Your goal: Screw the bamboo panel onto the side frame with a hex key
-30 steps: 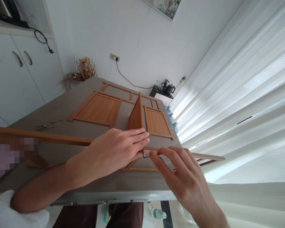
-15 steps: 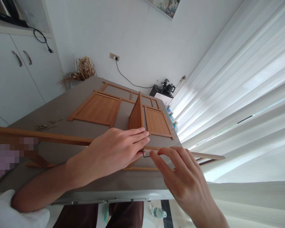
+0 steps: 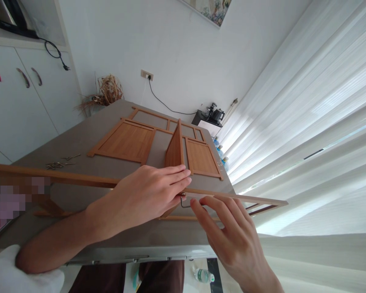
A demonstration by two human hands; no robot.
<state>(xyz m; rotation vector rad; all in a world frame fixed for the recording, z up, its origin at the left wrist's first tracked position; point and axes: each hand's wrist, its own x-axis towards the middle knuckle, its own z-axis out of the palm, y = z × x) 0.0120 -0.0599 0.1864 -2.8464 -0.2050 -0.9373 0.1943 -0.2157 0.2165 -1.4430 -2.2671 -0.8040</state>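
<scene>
My left hand (image 3: 149, 191) lies over the joint between an upright wooden panel (image 3: 175, 146) and a long wooden frame (image 3: 265, 201). Its fingers are pressed together, holding the frame against the panel's near end. Just beyond those fingertips a thin bent hex key (image 3: 186, 206) has its short end at a bolt head in the frame. Thumb and forefinger of my right hand (image 3: 232, 232) pinch the long arm of this key. The fingers partly cover the key's far end and the frame's right half.
Wooden panelled frames (image 3: 125, 140) lie flat on the grey table (image 3: 79, 134). Several bolts (image 3: 59, 165) are scattered at the left. A plastic bottle (image 3: 203, 276) is on the floor below the table edge. White curtains (image 3: 308, 154) hang along the right side.
My right hand has shifted slightly left and down, and the long arm of the hex key has swung a little lower. My left hand stays in place.
</scene>
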